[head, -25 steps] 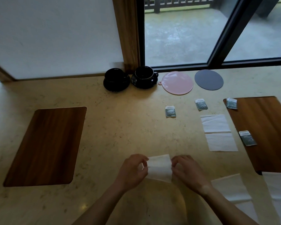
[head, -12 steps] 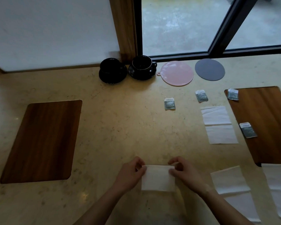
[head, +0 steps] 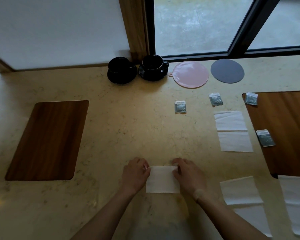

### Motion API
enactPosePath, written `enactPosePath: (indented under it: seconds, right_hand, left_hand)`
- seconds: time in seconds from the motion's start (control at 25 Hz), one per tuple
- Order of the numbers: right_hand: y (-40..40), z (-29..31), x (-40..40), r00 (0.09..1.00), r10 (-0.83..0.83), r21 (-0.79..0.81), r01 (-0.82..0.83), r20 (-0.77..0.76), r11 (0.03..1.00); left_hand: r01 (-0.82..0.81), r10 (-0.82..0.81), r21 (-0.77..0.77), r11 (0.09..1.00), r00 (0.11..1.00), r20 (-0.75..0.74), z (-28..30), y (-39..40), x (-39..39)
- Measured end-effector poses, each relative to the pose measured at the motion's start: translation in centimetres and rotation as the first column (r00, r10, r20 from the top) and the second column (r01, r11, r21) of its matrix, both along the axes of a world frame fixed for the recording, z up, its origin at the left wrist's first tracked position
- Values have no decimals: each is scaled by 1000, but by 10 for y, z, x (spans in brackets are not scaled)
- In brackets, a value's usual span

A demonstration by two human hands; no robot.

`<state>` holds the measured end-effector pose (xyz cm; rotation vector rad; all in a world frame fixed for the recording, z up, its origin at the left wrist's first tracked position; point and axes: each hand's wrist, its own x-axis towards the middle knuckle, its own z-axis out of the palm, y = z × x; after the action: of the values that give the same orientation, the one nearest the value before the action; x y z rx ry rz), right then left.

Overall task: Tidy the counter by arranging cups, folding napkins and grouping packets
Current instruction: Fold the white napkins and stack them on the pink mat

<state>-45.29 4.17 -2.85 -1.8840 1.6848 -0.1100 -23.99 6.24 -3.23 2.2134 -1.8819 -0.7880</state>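
Observation:
A folded white napkin (head: pixel 162 180) lies flat on the counter near the front edge. My left hand (head: pixel 134 174) pinches its far left corner and my right hand (head: pixel 186 174) pinches its far right corner. Three more white napkins lie unfolded to the right: one (head: pixel 232 130) beside the right mat, one (head: pixel 242 193) near the front, one (head: pixel 296 205) at the right edge. Several grey packets are scattered: one (head: pixel 180 107) mid-counter, one (head: pixel 215 99) further right, two on the right mat. Two black cups on saucers (head: pixel 122 71) (head: pixel 153 68) stand at the back.
A wooden mat (head: pixel 47 141) lies on the left and another (head: pixel 287 132) on the right. A pink round mat (head: pixel 190 74) and a grey round mat (head: pixel 227 71) lie at the back by the window frame. The counter (head: pixel 128 127) is pale marble.
The napkin was held up slightly folded between both hands; it has come down flat onto the counter, nearer to me. The camera has tipped downward a little.

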Motion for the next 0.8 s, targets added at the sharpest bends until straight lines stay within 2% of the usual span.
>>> enactPosePath:
  seconds: [0.2,0.36,0.6,0.8]
  right_hand:
    - [6,-3,-2,999,-3,-52,1,-48,999]
    - [13,4,-5,999,-44,-50,45,8,998]
    - [44,21,-33,994,-92,-109,85,-61,990]
    - [70,32,-67,984,-145,-186,124,-104,975]
  left_hand:
    - [-74,74,-5,997,997,18,6,5,-7]
    - [-154,152,-6,988,983,-107,12,11,-4]
    - [-69,53,-120,990,990,-130,13,38,1]
    - [81,-119,-229,970,980,-156,18,54,-13]
